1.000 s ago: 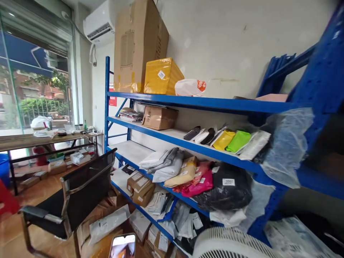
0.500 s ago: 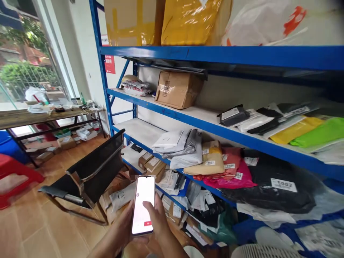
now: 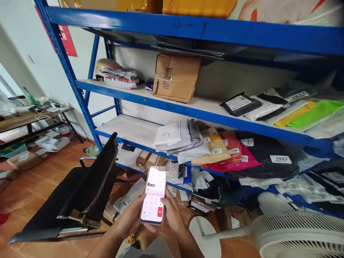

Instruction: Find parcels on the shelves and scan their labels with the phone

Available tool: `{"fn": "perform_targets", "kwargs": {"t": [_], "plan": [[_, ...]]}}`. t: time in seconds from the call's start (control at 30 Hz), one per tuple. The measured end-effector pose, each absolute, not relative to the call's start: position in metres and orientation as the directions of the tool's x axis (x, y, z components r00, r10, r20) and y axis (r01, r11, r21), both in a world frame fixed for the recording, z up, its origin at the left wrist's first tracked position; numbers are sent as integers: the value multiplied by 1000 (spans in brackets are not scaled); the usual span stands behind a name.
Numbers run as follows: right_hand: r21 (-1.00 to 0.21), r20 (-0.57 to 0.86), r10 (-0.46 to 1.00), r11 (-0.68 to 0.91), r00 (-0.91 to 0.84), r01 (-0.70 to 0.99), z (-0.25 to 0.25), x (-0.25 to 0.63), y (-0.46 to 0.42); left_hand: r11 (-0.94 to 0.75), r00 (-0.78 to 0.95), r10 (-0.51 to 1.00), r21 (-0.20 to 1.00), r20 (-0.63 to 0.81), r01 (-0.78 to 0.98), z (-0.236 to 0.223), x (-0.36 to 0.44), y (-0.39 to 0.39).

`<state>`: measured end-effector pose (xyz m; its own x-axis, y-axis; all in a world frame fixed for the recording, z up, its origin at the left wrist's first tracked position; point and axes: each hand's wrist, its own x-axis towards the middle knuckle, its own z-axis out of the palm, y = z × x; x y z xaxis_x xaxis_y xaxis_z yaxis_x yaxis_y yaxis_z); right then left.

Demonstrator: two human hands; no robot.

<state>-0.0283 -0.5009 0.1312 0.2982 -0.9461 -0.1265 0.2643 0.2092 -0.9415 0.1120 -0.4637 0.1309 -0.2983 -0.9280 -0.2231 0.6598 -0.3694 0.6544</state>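
Note:
A smartphone [image 3: 153, 200] is held upright in front of me, its lit screen showing a number keypad and a red key. My left hand [image 3: 134, 212] wraps around its left edge, with the thumb along the side. My right hand [image 3: 171, 211] grips the right edge, and its thumb lies near the red key. Behind the phone are the lower levels of a blue shelf rack [image 3: 150, 100]. Grey and white mailing bags [image 3: 180, 138] lie stacked just above it, beside a tan parcel [image 3: 215, 150] labelled 6011.
A black chair [image 3: 72, 193] stands at the left, near a cluttered table [image 3: 16, 122]. A white fan [image 3: 298, 233] fills the lower right, with a round white base [image 3: 204, 233]. The shelves hold a cardboard box [image 3: 176, 77], a black bag [image 3: 268, 154] labelled 5002 and several other parcels.
The view has turned right and come nearer the shelves. The phone screen went from a mostly blank page to a number keypad. My right thumb moved from mid-screen to the right edge.

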Motion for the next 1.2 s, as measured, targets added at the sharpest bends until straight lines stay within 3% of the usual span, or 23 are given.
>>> {"fn": "perform_targets", "kwargs": {"t": [0.33, 0.53, 0.63, 0.77, 1.2], "plan": [[-958, -107, -973, 155, 202, 241, 134, -2, -494, -438, -432, -881, 671, -190, 598, 120, 148, -469], [-954, -74, -964, 143, 254, 264, 139, -1, -486, -466, -422, -869, 711, -257, 527, 129, 150, -468], [-952, -28, -947, 123, 320, 279, 140, -2, -480, -464, -425, -872, 686, -242, 561, 131, 149, -466], [-948, -70, -967, 141, 243, 286, 136, 1, -475, -498, -514, -839, 629, -177, 597, 128, 150, -461], [-935, -83, -957, 171, 277, 311, 136, -10, -468, -523, -579, -804, 622, -134, 583, 127, 152, -457]]}}
